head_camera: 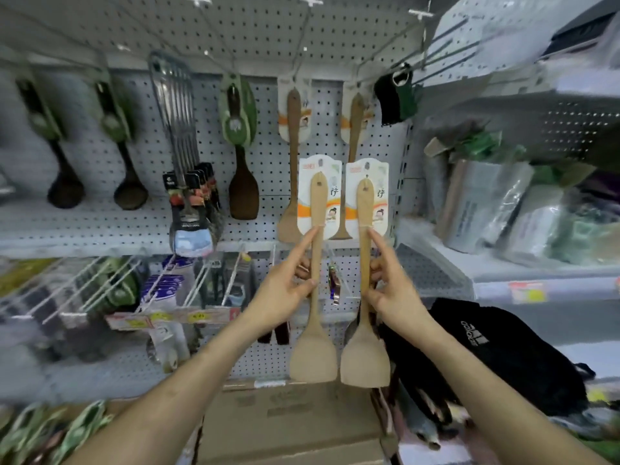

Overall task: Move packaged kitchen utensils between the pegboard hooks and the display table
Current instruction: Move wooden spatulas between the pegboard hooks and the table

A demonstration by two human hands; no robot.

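I hold two packaged wooden spatulas upright in front of the pegboard, blades down. My left hand pinches the handle of the left spatula, index finger stretched up along it. My right hand grips the handle of the right spatula the same way. Each has a white and orange card at its top. Two more carded wooden spatulas, one beside the other, hang on hooks behind them.
Dark ladles, a slotted metal turner and a dark rice paddle hang to the left. Bare wire hooks jut from the top row. Cardboard boxes lie below. A black bag and shelves of packaged goods stand at the right.
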